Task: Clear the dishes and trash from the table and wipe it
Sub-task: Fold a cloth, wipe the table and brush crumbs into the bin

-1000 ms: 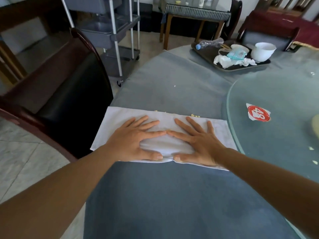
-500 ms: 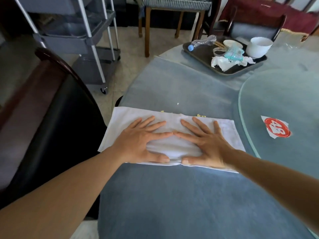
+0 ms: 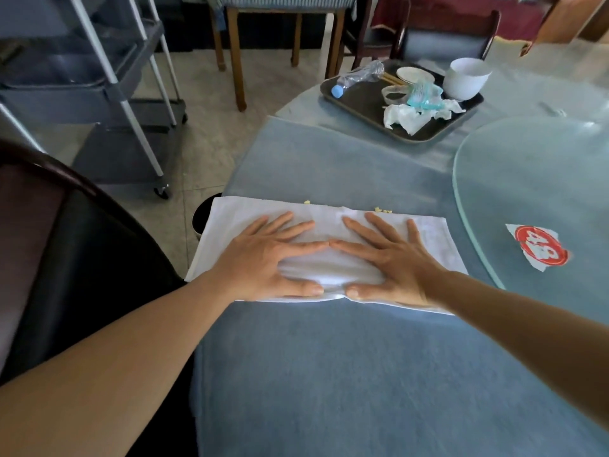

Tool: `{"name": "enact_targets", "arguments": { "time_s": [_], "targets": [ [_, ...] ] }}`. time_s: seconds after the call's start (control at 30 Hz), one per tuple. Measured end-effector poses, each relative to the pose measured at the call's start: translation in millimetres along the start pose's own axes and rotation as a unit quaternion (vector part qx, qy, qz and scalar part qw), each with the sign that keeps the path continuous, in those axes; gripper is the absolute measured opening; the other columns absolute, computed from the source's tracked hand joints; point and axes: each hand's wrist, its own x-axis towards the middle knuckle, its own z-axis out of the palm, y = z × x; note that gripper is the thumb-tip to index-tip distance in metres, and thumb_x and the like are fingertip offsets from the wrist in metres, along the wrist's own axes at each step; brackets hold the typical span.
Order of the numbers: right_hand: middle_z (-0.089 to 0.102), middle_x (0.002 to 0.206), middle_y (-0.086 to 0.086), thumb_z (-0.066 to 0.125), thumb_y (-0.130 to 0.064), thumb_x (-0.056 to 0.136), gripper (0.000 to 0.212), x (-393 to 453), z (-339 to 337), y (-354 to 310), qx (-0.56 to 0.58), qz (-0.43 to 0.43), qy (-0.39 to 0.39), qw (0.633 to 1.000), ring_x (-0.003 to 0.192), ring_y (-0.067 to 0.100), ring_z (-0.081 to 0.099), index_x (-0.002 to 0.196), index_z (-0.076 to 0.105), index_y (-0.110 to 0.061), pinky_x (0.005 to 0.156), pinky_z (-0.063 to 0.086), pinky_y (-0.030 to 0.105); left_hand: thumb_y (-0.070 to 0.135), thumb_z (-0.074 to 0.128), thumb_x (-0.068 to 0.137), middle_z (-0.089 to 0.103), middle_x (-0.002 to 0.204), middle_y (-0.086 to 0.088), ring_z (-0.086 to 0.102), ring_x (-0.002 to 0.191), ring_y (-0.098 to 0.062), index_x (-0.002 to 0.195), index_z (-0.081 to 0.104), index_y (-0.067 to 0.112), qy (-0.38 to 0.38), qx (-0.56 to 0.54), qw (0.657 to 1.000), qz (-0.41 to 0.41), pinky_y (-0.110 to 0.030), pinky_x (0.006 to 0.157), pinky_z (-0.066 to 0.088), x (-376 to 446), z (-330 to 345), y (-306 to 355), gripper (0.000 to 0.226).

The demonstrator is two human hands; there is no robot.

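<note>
White cloth (image 3: pixel 428 239); blue tablecloth (image 3: pixel 329 374); dark tray (image 3: pixel 359 100); red-and-white sticker (image 3: pixel 540 250); white bowl (image 3: pixel 464 79).

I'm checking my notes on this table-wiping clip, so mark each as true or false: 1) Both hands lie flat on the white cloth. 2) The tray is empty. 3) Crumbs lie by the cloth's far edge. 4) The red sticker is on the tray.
1) True: the left hand and right hand press flat on the white cloth.
2) False: the tray holds a bowl, bottle and tissues.
3) True: crumbs lie there.
4) False: the red sticker is on the glass turntable.
</note>
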Motion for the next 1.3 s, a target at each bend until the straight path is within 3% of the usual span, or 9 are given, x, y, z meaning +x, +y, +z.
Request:
{"name": "enact_targets", "arguments": {
  "time_s": [0.2,0.5,0.63,0.97,1.13,1.3],
  "targets": [
    [-0.031,0.162,-0.029,0.016,-0.098,0.073,0.081,53.3,-10.9,17.7,0.0,0.042,0.01,0.999,0.156,0.017,-0.024,0.143,-0.017,-0.074,0.115,-0.003,0.077,0.096,0.024,0.07,-0.002,0.166,0.03,-0.013,0.154,-0.001,0.148,0.016,0.068,-0.02,0.015,0.999,0.035,-0.036,0.126,-0.007,60.3,-18.2,-51.2,0.083],
    [-0.031,0.161,-0.03,0.013,-0.099,0.072,0.081,119.4,-24.2,42.1,0.021,0.108,0.026,0.994,0.157,0.018,-0.023,0.141,-0.019,-0.075,0.115,-0.002,0.079,0.093,0.032,0.077,-0.002,0.165,0.032,-0.015,0.153,0.0,0.147,0.016,0.069,-0.045,0.024,0.993,0.104,-0.037,0.126,-0.006,148.9,-41.2,-117.5,0.076],
    [-0.026,0.165,-0.028,0.015,-0.097,0.074,0.08,137.1,-31.0,49.5,0.022,0.127,0.028,0.991,0.157,0.019,-0.022,0.144,-0.017,-0.073,0.114,-0.004,0.079,0.096,0.025,0.074,-0.001,0.165,0.032,-0.012,0.154,-0.003,0.147,0.013,0.07,-0.042,0.031,0.99,0.129,-0.039,0.127,-0.003,177.4,-47.3,-133.6,0.078],
    [-0.029,0.163,-0.03,0.009,-0.097,0.075,0.08,153.3,-36.3,58.3,0.013,0.147,0.023,0.989,0.156,0.018,-0.024,0.145,-0.018,-0.071,0.115,-0.002,0.078,0.094,0.026,0.077,0.001,0.166,0.03,-0.011,0.154,-0.002,0.147,0.015,0.069,-0.033,0.03,0.986,0.16,-0.041,0.126,-0.003,206.2,-51.1,-149.7,0.075],
    [-0.029,0.165,-0.025,0.002,-0.098,0.076,0.083,154.0,-38.8,55.6,0.001,0.15,0.013,0.989,0.156,0.022,-0.025,0.15,-0.018,-0.065,0.116,0.0,0.078,0.096,0.022,0.076,0.005,0.167,0.025,-0.006,0.156,-0.007,0.149,0.019,0.066,-0.013,0.013,0.986,0.168,-0.045,0.126,-0.002,208.4,-46.3,-152.4,0.079],
    [-0.024,0.169,-0.015,-0.001,-0.093,0.082,0.084,151.7,-48.0,42.1,-0.008,0.174,-0.02,0.984,0.158,0.031,-0.015,0.156,-0.013,-0.056,0.119,0.008,0.074,0.095,0.018,0.078,0.008,0.169,0.021,-0.003,0.157,-0.014,0.151,0.02,0.063,-0.005,0.001,0.982,0.188,-0.049,0.126,0.0,212.1,-43.8,-156.2,0.08]
  ]
}}
